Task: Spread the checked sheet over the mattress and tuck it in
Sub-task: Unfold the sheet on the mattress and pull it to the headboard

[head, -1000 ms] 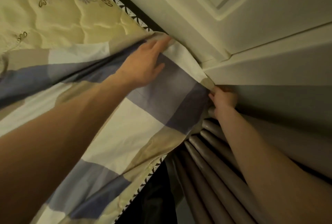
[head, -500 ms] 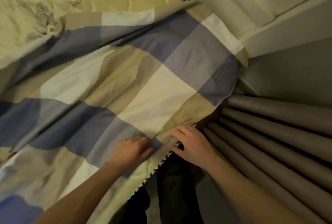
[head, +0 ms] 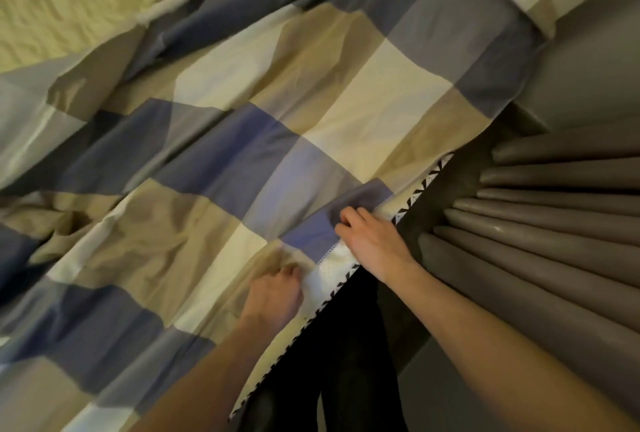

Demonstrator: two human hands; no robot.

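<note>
Right fingers [head: 348, 215]: curled and clamped on the hemmed edge of the checked sheet [head: 242, 126], right on a blue square, lower centre of the frame.
Left fingers [head: 289, 272]: bunched together, pinching the same hem a little lower down; blur hides exactly how much cloth they have.
Right hand [head: 372, 244]: knuckles up, sitting over the mattress edge, forearm running off to the lower right.
Left hand [head: 273, 296]: just beside the right one, forearm coming in from the bottom edge.
Sheet: spread across most of the frame, still wrinkled and ridged at left and centre; its far corner hangs over the bed's end at upper right.
Mattress [head: 62, 5]: bare quilted top shows at upper left, so that side is not yet covered; a bare strip and the black-and-white piping [head: 427, 177] show beside the hands.
Step, as I read it: draw the hem out over the piping, then push it down the side.
Doing it well: pull with both hands evenly, square to the edge, to keep the checks straight; tension first, tuck second.
Watch for: the curtain folds [head: 554, 223] at right crowd the gap, and a hard tug may drag the far corner loose.
</note>
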